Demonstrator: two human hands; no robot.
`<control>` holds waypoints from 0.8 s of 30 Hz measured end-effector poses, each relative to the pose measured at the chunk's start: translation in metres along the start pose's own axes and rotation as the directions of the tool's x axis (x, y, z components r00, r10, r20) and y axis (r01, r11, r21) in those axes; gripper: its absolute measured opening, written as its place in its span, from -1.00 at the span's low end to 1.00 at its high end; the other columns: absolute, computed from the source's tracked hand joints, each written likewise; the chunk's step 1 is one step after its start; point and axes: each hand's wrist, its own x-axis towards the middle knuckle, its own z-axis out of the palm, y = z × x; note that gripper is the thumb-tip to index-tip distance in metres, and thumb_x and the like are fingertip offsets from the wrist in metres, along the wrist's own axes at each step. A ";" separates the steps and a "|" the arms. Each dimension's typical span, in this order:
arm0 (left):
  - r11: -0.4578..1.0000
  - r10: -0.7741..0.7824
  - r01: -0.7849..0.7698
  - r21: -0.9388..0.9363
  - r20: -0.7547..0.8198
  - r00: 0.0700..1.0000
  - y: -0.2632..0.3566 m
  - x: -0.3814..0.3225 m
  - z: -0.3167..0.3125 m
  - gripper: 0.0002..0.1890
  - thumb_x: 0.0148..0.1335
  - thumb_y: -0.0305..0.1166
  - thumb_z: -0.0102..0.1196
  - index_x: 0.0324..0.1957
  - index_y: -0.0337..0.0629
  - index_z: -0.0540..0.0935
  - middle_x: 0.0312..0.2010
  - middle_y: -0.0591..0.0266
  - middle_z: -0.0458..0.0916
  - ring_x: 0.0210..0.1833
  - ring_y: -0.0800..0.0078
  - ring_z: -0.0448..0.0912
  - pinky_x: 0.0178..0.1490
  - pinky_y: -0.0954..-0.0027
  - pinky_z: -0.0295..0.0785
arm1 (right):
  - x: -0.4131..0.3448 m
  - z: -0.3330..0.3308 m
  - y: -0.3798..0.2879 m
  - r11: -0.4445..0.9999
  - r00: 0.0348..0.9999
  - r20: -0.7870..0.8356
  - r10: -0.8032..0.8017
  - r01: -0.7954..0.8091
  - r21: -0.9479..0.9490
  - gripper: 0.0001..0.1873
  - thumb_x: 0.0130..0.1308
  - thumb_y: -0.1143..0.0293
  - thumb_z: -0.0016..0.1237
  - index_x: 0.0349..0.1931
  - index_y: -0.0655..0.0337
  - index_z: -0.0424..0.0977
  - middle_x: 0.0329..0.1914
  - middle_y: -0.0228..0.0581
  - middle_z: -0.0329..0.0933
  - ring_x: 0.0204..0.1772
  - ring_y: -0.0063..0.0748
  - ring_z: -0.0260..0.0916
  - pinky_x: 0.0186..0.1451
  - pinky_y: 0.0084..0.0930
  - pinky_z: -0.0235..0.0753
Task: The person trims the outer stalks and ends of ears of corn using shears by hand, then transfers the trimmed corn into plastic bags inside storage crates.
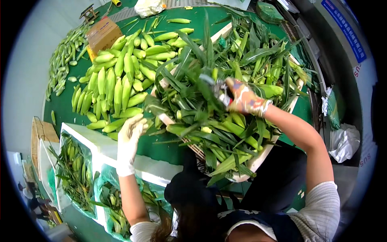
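Observation:
My left hand (130, 142), in a white glove, is raised with bent fingers and nothing visible in it. It is beside the near edge of a pile of trimmed green corn ears (118, 87). My right hand (245, 96), in a patterned glove, grips a metal hand tool (223, 94) with a red part. Blur hides the tool's exact kind. Both are above a pale crate (223, 32) heaped with corn ears in their husks (231, 161) and long, loose leaves (257, 56). Leaves pass beneath and beside the tool, and some are blurred.
White foam boxes (99, 142) lined with green plastic hold leafy corn (74, 163) at lower left. A cardboard box (103, 34) stands behind the pile, with more green produce (65, 57) beyond it. White plastic (344, 143) lies at right. A bundled white bag (149, 7) is at the back.

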 end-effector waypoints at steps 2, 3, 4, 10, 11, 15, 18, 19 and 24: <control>1.000 -0.007 0.009 0.026 -0.093 0.996 -0.013 -0.038 -0.013 -0.65 0.31 -0.41 0.02 0.10 -0.35 0.43 -0.09 0.09 0.57 -0.11 0.47 0.55 0.04 0.47 0.43 | -0.023 0.016 -0.018 0.967 0.982 0.013 -0.189 0.189 -0.171 -0.34 -0.11 0.06 0.17 -0.07 0.27 0.26 -0.16 0.11 0.38 -0.06 0.10 0.36 0.05 -0.10 0.32; 0.999 -0.006 0.010 0.032 -0.124 0.992 -0.015 -0.057 -0.019 -0.65 0.31 -0.42 0.03 0.09 -0.35 0.43 -0.10 0.09 0.58 -0.12 0.48 0.55 0.03 0.47 0.43 | -0.036 0.032 -0.012 0.904 0.942 -0.080 -0.325 0.285 -0.317 -0.34 -0.09 0.01 0.14 -0.09 0.30 0.27 -0.20 0.09 0.35 -0.09 0.11 0.34 0.05 -0.08 0.29; 0.999 -0.025 0.031 0.031 -0.171 0.985 -0.021 -0.079 -0.029 -0.66 0.31 -0.41 0.02 0.07 -0.36 0.44 -0.12 0.10 0.59 -0.15 0.49 0.55 -0.01 0.49 0.43 | -0.046 0.035 -0.020 0.900 0.942 -0.015 -0.335 0.315 -0.301 -0.33 -0.10 0.00 0.14 -0.10 0.31 0.28 -0.19 0.10 0.35 -0.09 0.12 0.34 0.03 -0.09 0.30; 0.961 -0.221 0.272 0.044 -0.469 0.855 -0.081 -0.194 -0.067 -0.73 0.31 -0.37 0.04 -0.05 -0.35 0.53 -0.29 0.22 0.61 -0.26 0.53 0.54 -0.09 0.52 0.44 | -0.083 0.080 -0.018 0.842 0.877 0.345 -0.335 0.443 -0.309 -0.32 -0.14 -0.14 0.10 -0.19 0.30 0.38 -0.16 0.19 0.37 -0.08 0.14 0.35 -0.01 -0.11 0.34; 0.957 -0.262 0.289 -0.023 -0.497 0.827 -0.100 -0.208 -0.068 -0.75 0.30 -0.38 0.04 -0.06 -0.35 0.54 -0.31 0.23 0.61 -0.30 0.52 0.54 -0.15 0.50 0.46 | -0.085 0.098 -0.002 0.856 0.906 0.255 -0.337 0.407 -0.318 -0.31 -0.13 -0.17 0.08 -0.20 0.30 0.39 -0.15 0.21 0.37 -0.08 0.15 0.35 -0.01 -0.10 0.34; 0.923 -0.385 0.313 -0.225 -0.501 0.775 -0.139 -0.239 -0.048 -0.79 0.28 -0.44 0.03 -0.11 -0.35 0.57 -0.36 0.22 0.61 -0.37 0.54 0.52 -0.27 0.54 0.44 | -0.083 0.133 0.055 0.808 0.871 0.289 -0.398 0.482 -0.340 -0.38 -0.14 -0.12 0.07 -0.23 0.25 0.39 -0.18 0.12 0.37 -0.12 0.10 0.35 -0.03 -0.09 0.34; 0.941 -0.322 0.331 -0.071 -0.489 0.810 -0.153 -0.233 -0.046 -0.77 0.26 -0.44 -0.01 -0.10 -0.36 0.56 -0.36 0.22 0.60 -0.40 0.59 0.46 -0.31 0.54 0.38 | -0.071 0.130 0.039 0.807 0.916 0.279 -0.290 0.390 -0.444 -0.43 -0.21 -0.03 0.11 -0.26 0.22 0.38 -0.24 0.05 0.36 -0.13 0.05 0.34 -0.04 -0.15 0.33; 0.936 -0.345 0.335 -0.107 -0.459 0.818 -0.120 -0.216 -0.036 -0.77 0.27 -0.46 0.00 -0.08 -0.35 0.56 -0.28 0.18 0.60 -0.33 0.55 0.50 -0.23 0.51 0.42 | -0.066 0.124 0.034 0.814 0.929 0.271 -0.251 0.354 -0.461 -0.44 -0.23 0.00 0.13 -0.27 0.22 0.38 -0.25 0.02 0.35 -0.13 0.03 0.34 -0.05 -0.17 0.33; 0.980 -0.161 0.195 0.028 -0.463 0.872 -0.098 -0.240 -0.052 -0.78 0.31 -0.46 0.00 -0.06 -0.34 0.55 -0.22 0.13 0.61 -0.17 0.44 0.58 -0.05 0.45 0.50 | -0.090 0.030 0.064 0.491 0.721 0.432 -0.542 0.688 -0.534 -0.35 -0.12 -0.03 0.09 -0.12 0.30 0.34 -0.17 0.03 0.42 -0.05 -0.03 0.39 0.00 -0.19 0.40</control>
